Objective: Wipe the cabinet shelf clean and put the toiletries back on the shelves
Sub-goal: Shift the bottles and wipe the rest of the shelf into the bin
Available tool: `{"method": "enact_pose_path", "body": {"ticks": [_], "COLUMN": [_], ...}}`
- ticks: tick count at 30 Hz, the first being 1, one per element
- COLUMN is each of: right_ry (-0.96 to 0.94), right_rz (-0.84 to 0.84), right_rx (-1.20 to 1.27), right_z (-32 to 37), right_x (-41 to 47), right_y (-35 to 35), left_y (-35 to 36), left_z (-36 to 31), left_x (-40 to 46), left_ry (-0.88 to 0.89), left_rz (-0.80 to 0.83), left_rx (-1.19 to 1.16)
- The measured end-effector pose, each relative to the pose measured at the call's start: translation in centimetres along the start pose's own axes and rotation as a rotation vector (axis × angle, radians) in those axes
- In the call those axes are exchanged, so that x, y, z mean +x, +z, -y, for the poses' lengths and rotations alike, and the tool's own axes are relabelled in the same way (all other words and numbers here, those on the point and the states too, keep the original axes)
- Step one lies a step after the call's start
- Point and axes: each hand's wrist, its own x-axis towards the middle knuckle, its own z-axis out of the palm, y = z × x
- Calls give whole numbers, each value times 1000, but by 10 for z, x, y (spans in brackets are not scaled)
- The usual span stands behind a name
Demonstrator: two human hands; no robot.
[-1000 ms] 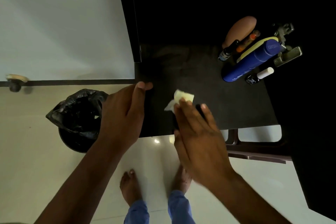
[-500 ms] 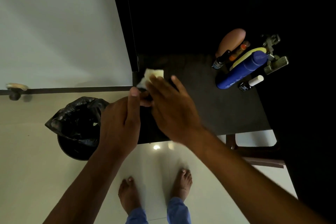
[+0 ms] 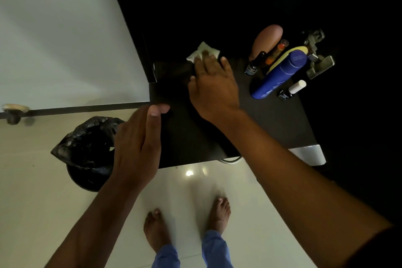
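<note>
R hand (image 3: 212, 87): palm down, fingers spread flat on the dark shelf (image 3: 272, 119), fingertips pressing a pale folded cloth (image 3: 201, 52) at the shelf's back edge, left-of-centre.
L hand (image 3: 139, 143): flat, fingers together, resting over the shelf's front-left corner; thumb tip on the top surface. Holds nothing.
Cloth: crumpled, off-white/yellowish, partly under R fingertips, rest sticks out toward the dark cabinet interior.
Shelf: black, matte, mostly bare btwn hands & bottles.
Toiletries: clustered at shelf's right-rear. Blue bottle (image 3: 280, 74) tallest, w/ yellow item (image 3: 298, 51) just behind it. Small dark bottle (image 3: 255, 64) to its left; orange-capped tube (image 3: 278, 51) beside that; tan rounded item (image 3: 268, 38) at the back. Small black bottle w/ white cap (image 3: 291, 91) just right of the blue one.
Hinge (image 3: 316, 54): metal, on cabinet side wall, right of bottles.
Bin (image 3: 87, 148): black-bagged, on floor left of shelf, partly behind L hand.
Floor (image 3: 32, 202): pale glossy tile; bare feet (image 3: 156, 230) below, blue trouser cuffs.
Wall (image 3: 54, 39): white, left.
</note>
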Motion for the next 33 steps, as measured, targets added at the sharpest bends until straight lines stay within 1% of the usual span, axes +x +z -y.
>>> {"method": "enact_pose_path", "body": {"ticks": [2, 4, 5, 7, 9, 11, 13, 16, 19, 21, 23, 26, 28, 30, 31, 33], "right_ry": [-90, -218, -257, -267, -173, 1, 147, 328, 442, 454, 392, 208, 4, -208, -264, -290], "right_rz": [2, 30, 57, 91, 93, 117, 145, 111, 69, 72, 70, 15, 26, 89, 103, 63], "right_rx": [-22, -27, -21, -17, -25, -71, -141, -192, -215, -189, -153, -27, 40, 29, 28, 25], "right_z": [7, 13, 12, 2, -19, -47, -76, -105, -103, -89, -67, -20, 13, 32, 34, 31], "right_x": [-28, -76, -103, -150, -180, -197, -207, -214, -207, -200, -191, -183, -180, -169, -157, -122], "right_y": [2, 4, 4, 0, -6, -13, -19, -21, -18, -16, -14, -11, -6, -4, -4, -2], "left_y": [2, 5, 6, 10, 15, 20, 26, 36, 38, 34, 27, 17, 13, 10, 8, 5], "left_z": [-3, -8, -11, -13, -13, -12, -14, -20, -21, -18, -13, -8, -9, -12, -12, -11], "left_x": [0, -1, -2, -5, -11, -18, -24, -30, -33, -33, -32, -27, -23, -19, -16, -11], "left_ry": [-13, 6, 34, 95, 127, 146, 173, 196, 187, 160, 98, -11, -70, -141, -170, -241], "left_rz": [-10, -21, -11, 62, 162, 216, 214, 186, 142, 111, 78, 24, -33, -102, -133, -174], "left_rx": [-48, -15, 60, 271, 433, 488, 487, 483, 468, 456, 406, 241, 49, -163, -245, -386]}}
